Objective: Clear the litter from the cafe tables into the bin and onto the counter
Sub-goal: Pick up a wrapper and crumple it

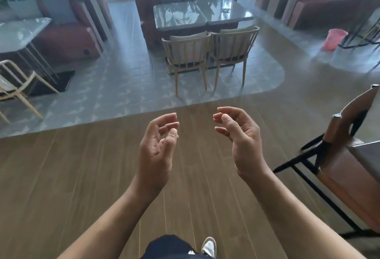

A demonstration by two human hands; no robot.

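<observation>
Both hands hung empty, the left hand [157, 151] and right hand [240, 141] with fingers loosely curled. No litter showed; the pink bin [337, 39] stood far beyond the right hand. Passing close, that arm might clip the chair [347, 184] beside it.
</observation>
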